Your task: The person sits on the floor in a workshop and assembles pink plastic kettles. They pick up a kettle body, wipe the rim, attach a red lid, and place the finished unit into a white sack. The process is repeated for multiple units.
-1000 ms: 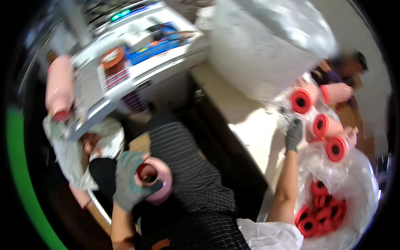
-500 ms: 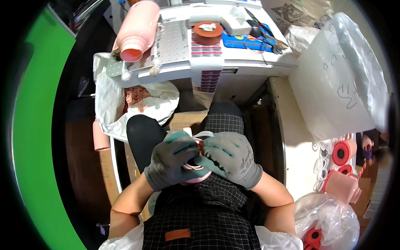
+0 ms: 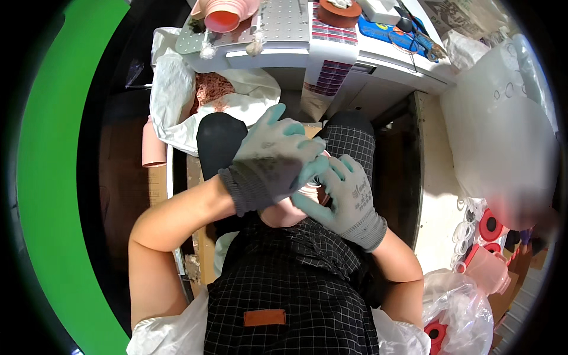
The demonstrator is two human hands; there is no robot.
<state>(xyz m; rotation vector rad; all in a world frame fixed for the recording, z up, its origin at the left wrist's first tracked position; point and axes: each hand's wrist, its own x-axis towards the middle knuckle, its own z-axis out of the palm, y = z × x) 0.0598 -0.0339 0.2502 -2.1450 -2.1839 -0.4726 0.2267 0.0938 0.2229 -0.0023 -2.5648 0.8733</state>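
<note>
A pink bottle [image 3: 283, 214] rests between my thighs, its ringed neck [image 3: 312, 190] partly showing between my gloved hands. My left hand [image 3: 273, 155], in a grey glove with green fingertips, reaches across the bottle's top. Its forefinger sticks out while the other fingers curl down at the mouth; what they pinch is hidden, though a sliver of pink shows beside them. My right hand [image 3: 344, 200], gloved alike, curves its thumb and fingers around the neck from the right.
Ahead, a white bench carries a perforated metal plate [image 3: 284, 26], another pink bottle [image 3: 228, 15], brown tape [image 3: 340, 12] and a blue mat [image 3: 387, 36]. A white bag [image 3: 171, 77] of pink scraps hangs below. Rightward are a large white bag [image 3: 491, 130], red-and-black lids [image 3: 490, 226] and a clear bag [image 3: 467, 307].
My left hand has risen and swung over the bottle's top, its elbow lifting outward. The right hand stays beside the neck. The whole view has shifted, with the bench higher in it.
</note>
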